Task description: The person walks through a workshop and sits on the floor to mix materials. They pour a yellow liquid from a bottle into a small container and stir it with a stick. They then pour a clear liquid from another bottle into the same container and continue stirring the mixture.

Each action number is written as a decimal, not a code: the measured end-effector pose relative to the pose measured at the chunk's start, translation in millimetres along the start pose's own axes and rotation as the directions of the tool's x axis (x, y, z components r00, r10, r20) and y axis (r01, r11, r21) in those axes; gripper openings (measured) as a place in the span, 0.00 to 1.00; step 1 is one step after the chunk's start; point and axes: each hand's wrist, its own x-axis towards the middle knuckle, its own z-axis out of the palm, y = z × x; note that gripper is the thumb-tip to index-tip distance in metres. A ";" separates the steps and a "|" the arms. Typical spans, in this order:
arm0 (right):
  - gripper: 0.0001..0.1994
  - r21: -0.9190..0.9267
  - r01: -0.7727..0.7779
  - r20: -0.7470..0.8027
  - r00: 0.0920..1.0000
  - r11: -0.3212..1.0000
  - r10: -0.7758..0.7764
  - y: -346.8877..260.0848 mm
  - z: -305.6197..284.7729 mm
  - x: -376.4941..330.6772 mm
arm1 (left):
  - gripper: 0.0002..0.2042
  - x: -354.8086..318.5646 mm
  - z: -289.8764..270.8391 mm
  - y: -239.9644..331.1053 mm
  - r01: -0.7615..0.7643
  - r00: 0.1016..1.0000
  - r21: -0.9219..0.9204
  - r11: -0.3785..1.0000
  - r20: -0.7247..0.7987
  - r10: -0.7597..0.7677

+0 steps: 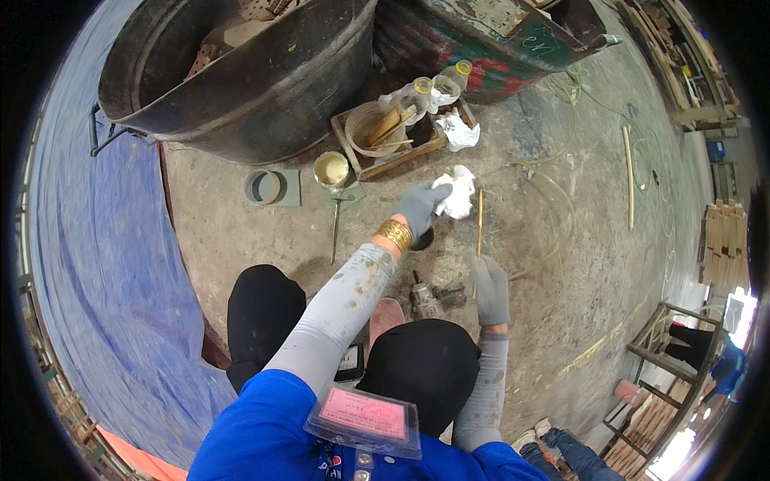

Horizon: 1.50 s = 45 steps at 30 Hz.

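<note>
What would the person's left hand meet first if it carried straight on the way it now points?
Probably the crumpled white cloth that the left hand already grips; beyond that, another white rag by the wooden tray, though depth is unclear.

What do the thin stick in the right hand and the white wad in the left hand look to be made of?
The thin stick looks like pale wood or bamboo: straight, tan, matte. The white wad looks like soft cloth or tissue, crumpled into folds; which one is unclear. The left hand and right hand wear grey knit-looking gloves.

Left grip (419,205) extended and clenched; right grip (491,290) lower, seemingly closed, both gloved.
</note>
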 end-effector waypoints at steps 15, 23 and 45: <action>0.13 0.195 -0.031 -0.109 0.993 0.980 0.053 -12.5 48.8 41.7 | 0.08 -31.8 45.7 -19.9 -0.311 0.907 0.447 0.839 -0.126 0.403; 0.14 0.223 -0.062 0.020 0.998 0.973 0.059 -22.2 36.0 39.5 | 0.06 -22.2 47.2 -18.9 -0.270 0.957 -0.032 0.962 -0.117 0.265; 0.14 0.535 -0.376 0.080 0.914 0.757 0.397 -32.0 4.0 17.4 | 0.18 -12.8 15.2 3.8 -0.067 0.980 -0.206 0.976 0.169 0.104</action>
